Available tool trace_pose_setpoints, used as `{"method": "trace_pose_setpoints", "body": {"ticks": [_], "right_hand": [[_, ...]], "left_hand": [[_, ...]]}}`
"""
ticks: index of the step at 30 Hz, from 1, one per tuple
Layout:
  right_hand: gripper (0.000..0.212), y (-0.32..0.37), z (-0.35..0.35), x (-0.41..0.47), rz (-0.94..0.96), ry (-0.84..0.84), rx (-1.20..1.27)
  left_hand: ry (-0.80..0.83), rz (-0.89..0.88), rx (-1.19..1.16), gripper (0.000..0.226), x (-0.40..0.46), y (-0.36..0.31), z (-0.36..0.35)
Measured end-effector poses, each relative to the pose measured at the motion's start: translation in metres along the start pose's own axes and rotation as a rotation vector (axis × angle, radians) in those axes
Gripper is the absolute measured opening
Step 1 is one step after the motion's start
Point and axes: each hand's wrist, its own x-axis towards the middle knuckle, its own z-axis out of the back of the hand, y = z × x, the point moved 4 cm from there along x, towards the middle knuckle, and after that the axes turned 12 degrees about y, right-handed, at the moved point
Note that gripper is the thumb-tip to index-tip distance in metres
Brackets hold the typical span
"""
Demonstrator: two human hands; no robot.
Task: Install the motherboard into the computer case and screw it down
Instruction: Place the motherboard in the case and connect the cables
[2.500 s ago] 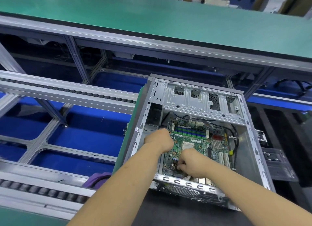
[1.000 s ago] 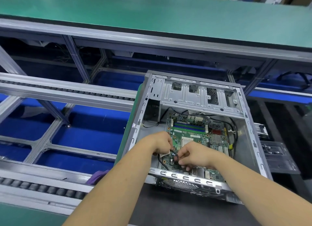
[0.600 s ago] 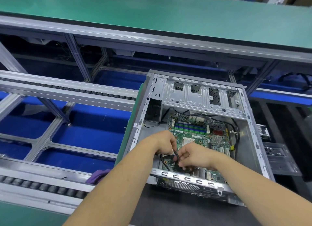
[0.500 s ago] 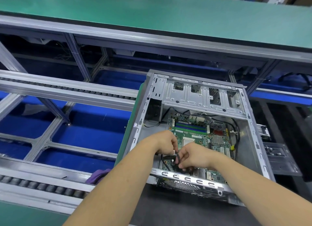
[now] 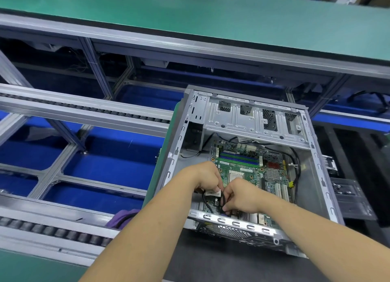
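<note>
Head view looks down into an open grey computer case (image 5: 249,117) lying on its side on a dark bench (image 5: 202,260), its open face turned up. The green motherboard (image 5: 249,167) lies flat on the case floor, under the silver drive cage (image 5: 253,121) at the far end, with blue and green memory slots (image 5: 238,157) toward that end and white expansion slots (image 5: 281,192) on the right. A black cable with a yellow connector (image 5: 291,184) runs down the right inner wall.

Both hands reach into the near part of the case, over the near edge of the board. The left hand (image 5: 205,175) has its fingers curled and pinches a thin black cable (image 5: 205,201) that carries a white label (image 5: 213,193); the cable loops down beside the board's near left corner. The right hand (image 5: 239,194) is just beside the left, almost touching it, fingers curled round the same cable where it bends down toward the board; its fingertips (image 5: 225,208) sit close to the near case rail (image 5: 232,222).

To the left of the case, a roller conveyor (image 5: 63,233) runs across, with a purple cloth (image 5: 124,216) between it and the case. A green-topped bench (image 5: 190,11) spans the far side.
</note>
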Motion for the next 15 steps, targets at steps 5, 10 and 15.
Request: {"method": "trace_pose_setpoints", "body": {"ticks": [5, 10, 15], "right_hand": [[0.008, 0.0005, 0.0004, 0.0003, -0.006, -0.020, -0.021], [0.012, 0.0008, -0.0014, -0.0002, -0.021, -0.023, -0.002], [0.014, 0.0008, -0.0022, 0.0003, -0.034, -0.030, -0.028]], "left_hand": [[-0.016, 0.008, -0.008, 0.020, 0.0010, 0.0020, 0.0007], [-0.017, 0.017, 0.007, 0.019, 0.0025, 0.0024, 0.0015], [-0.007, 0.029, 0.014, 0.019, 0.0037, 0.0028, 0.0018]]}}
